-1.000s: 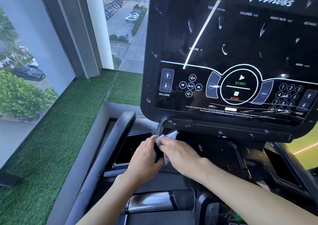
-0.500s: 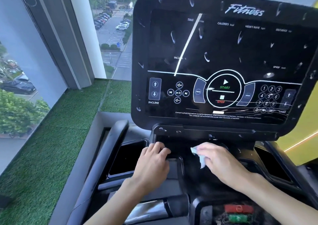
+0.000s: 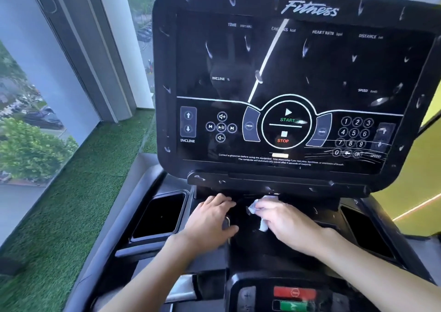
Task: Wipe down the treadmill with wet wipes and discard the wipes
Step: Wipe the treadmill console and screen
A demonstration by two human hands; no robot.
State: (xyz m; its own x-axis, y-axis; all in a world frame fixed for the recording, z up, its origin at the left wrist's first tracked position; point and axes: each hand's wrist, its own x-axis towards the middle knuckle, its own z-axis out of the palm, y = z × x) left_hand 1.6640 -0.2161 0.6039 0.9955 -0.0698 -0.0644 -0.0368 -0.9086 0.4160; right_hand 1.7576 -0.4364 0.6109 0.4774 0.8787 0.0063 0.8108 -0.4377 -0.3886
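Head camera looks down at my white wet wipe (image 3: 263,225). It is scrunched up in my right hand (image 3: 284,223). The fingers are curled round it and press it onto the dark middle tray (image 3: 274,247) of the treadmill (image 3: 274,180), just under the big screen (image 3: 286,73). Bits of the wipe poke out at the front and under the hand.

My left hand (image 3: 210,221) lies on the tray just beside the right one, close but not touching. Its fingers reach in under the screen. I cannot tell if it grips the edge or only rests there.

A black cup hole (image 3: 160,216) sits to the left of the hands, and another cup hole (image 3: 365,233) to the right. Near me are a red button (image 3: 294,292) and a green button (image 3: 293,305) below it. The screen is dark with START and STOP in the middle and light smudges on it. Green fake grass (image 3: 71,204) lies to the left, by a window (image 3: 28,120).
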